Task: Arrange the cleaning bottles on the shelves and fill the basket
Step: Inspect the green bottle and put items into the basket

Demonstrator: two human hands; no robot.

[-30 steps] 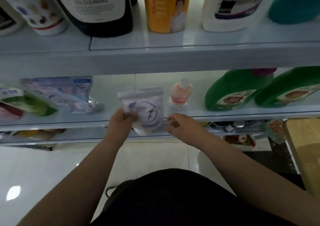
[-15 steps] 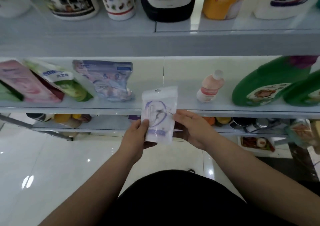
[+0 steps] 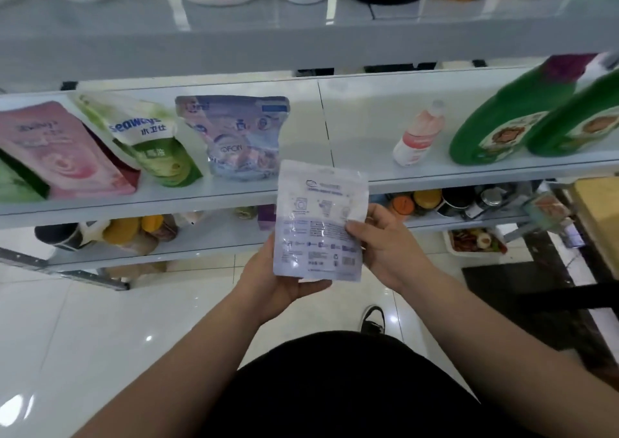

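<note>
The pouch (image 3: 318,223) sits in both hands at once, held in front of the chest and just short of the front lip of the middle shelf (image 3: 355,142). Its long axis stands upright with the top tipped a little to the right, and its printed back faces the camera. The left hand (image 3: 268,280) takes the lower left corner from below, palm behind the pack and fingers curled under its bottom edge, so that grip is closed on the pouch. The right hand (image 3: 388,246) pinches the right edge about halfway up, thumb (image 3: 360,230) on the printed face and the other fingers hidden behind, so that grip is closed on it as well. Both forearms reach forward and converge, wrists roughly level, the left a little lower. The relation that matters is the bare stretch of shelf straight ahead of and above the pouch's top edge, between the blue pouch (image 3: 241,139) on the left and the small pink bottle (image 3: 418,134) on the right. Judging by that, a short push forward and up would stand the pack there, bottom edge first. The right hand lies nearer that gap, the left nearer the row of pouches. Two green bottles (image 3: 495,126) lean further right, well apart from the hands. No basket is in view.
</note>
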